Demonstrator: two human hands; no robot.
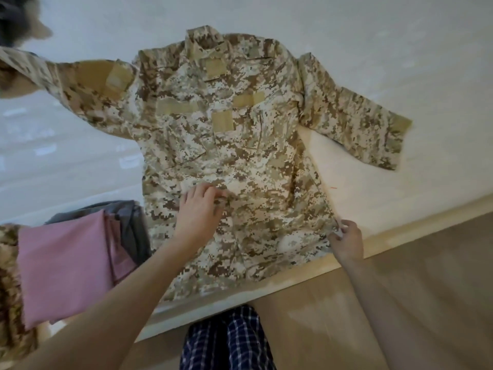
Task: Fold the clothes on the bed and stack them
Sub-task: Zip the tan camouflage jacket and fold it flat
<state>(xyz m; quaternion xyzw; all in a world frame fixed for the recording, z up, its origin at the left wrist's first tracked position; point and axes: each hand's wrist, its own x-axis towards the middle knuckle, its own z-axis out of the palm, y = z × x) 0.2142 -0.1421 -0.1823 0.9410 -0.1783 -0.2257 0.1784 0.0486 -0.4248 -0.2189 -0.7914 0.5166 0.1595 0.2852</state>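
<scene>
The camouflage jacket is lying spread on the bed. The left hand is pinching its front while the right hand is gripping its hem corner.

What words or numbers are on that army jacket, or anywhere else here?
No text can be read anywhere.
The tan patches on the camouflage jacket are blank.
The folded pink cloth and the bed show no words or numbers.
</scene>
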